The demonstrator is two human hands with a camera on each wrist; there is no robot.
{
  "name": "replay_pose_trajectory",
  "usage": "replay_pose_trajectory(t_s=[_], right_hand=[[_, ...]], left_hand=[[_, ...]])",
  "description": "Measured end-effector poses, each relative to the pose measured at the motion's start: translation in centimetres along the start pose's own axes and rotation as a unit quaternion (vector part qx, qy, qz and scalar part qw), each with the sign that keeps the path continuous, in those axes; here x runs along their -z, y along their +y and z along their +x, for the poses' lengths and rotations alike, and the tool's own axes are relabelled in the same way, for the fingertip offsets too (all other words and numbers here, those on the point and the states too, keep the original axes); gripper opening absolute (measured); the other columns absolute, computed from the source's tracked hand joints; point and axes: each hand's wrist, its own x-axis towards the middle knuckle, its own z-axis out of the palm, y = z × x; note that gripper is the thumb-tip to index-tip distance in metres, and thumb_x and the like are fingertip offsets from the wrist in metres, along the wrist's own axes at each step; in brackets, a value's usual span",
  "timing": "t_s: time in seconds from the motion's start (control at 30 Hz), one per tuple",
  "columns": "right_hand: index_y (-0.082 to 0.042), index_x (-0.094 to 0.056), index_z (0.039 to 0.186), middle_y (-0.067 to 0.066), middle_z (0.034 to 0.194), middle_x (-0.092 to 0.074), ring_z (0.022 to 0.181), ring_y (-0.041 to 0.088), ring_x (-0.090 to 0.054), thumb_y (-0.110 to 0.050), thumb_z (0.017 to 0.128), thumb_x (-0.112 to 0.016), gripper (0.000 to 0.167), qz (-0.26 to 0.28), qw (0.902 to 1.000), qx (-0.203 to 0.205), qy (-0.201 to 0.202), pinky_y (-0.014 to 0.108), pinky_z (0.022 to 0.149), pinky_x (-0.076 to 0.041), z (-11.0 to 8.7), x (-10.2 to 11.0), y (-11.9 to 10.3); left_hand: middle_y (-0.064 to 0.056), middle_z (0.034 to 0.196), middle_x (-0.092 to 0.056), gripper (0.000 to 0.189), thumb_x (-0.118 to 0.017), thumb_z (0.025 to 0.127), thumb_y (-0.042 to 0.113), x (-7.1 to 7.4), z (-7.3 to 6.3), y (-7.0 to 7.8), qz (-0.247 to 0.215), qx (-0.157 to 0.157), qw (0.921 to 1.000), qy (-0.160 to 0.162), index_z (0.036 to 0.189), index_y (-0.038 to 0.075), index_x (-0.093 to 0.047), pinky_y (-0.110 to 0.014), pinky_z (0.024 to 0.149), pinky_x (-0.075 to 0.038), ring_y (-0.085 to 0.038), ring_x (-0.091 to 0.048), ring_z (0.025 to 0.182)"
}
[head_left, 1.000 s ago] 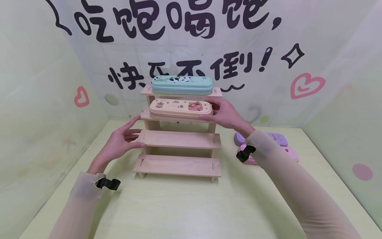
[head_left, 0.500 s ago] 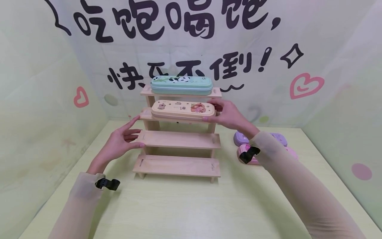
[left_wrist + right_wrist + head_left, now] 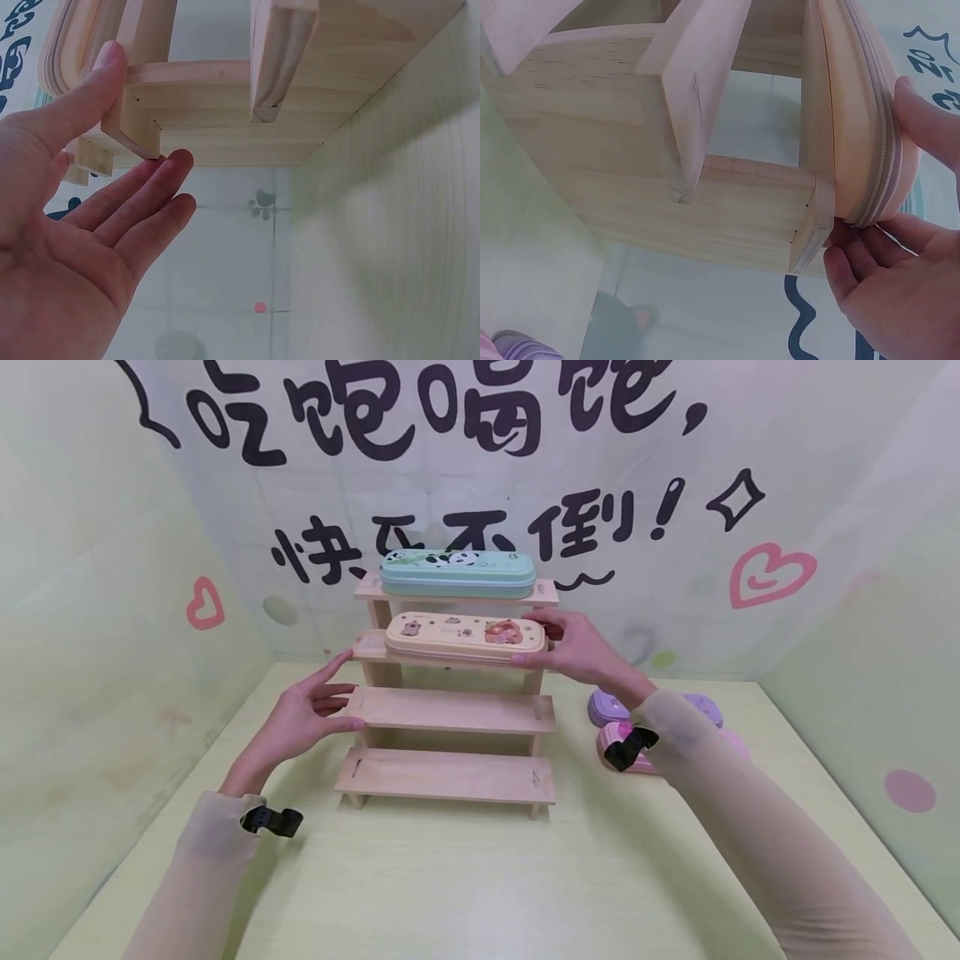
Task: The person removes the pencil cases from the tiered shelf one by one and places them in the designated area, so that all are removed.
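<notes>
A stepped wooden rack [image 3: 450, 710] stands on the table, with a mint-green panda pencil case [image 3: 461, 578] lying on its top step. One step lower lies a cream zippered pencil case [image 3: 453, 637] with cartoon prints. My right hand [image 3: 576, 647] grips that case's right end, thumb at the front and fingers curled behind and underneath, beside the shelf end in the right wrist view. At the rack's left side is my left hand [image 3: 296, 718], fingers extended. Its thumb touches the wood edge [image 3: 139, 124] in the left wrist view, and the fingertips lie right at the shelf end.
A purple pencil case [image 3: 701, 706] and a pink one [image 3: 611, 745] lie on the table to the right, partly hidden by my right forearm. The two lower steps bear nothing. A printed backdrop [image 3: 480, 485] rises close behind the rack, with side walls left and right.
My right hand and the cream pencil case have shifted slightly to the right along the second step. The left hand has stayed in place.
</notes>
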Motion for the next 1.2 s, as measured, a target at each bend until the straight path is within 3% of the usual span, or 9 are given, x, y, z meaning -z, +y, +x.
replay_pose_trajectory(t_s=[0.43,0.77,1.2], right_hand=[[-0.006,-0.059,0.148,0.013,0.127,-0.066,0.109,0.027,-0.061,-0.026,0.084,-0.092,0.075,0.01,0.9999,-0.002,-0.011,0.031,0.089,-0.057,0.1,0.2,0.0],[-0.007,-0.058,0.15,0.012,0.127,-0.067,0.111,0.026,-0.062,-0.018,0.083,-0.093,0.077,0.067,0.9973,-0.029,-0.003,0.03,0.09,-0.058,-0.5,0.1,0.1],[-0.007,-0.06,0.148,0.014,0.125,-0.067,0.111,0.028,-0.061,-0.018,0.083,-0.093,0.074,0.071,0.9969,-0.03,0.015,0.032,0.089,-0.057,-1.3,0.4,0.2]], left_hand=[[-0.025,0.143,-0.061,0.106,-0.091,0.085,0.018,0.1,0.1,0.2,0.005,-0.005,1.0,0.001,0.166,0.044,-0.028,-0.056,0.105,-0.05,-0.04,-0.063,0.127],[-0.025,0.143,-0.061,0.106,-0.091,0.085,0.021,0.0,0.1,-0.2,0.022,-0.002,0.9997,0.005,0.167,0.043,-0.027,-0.053,0.104,-0.053,-0.041,-0.063,0.127],[-0.025,0.143,-0.061,0.107,-0.091,0.085,0.018,0.0,0.0,0.1,0.022,0.0,0.9998,0.003,0.167,0.044,-0.027,-0.048,0.103,-0.054,-0.04,-0.064,0.127]])
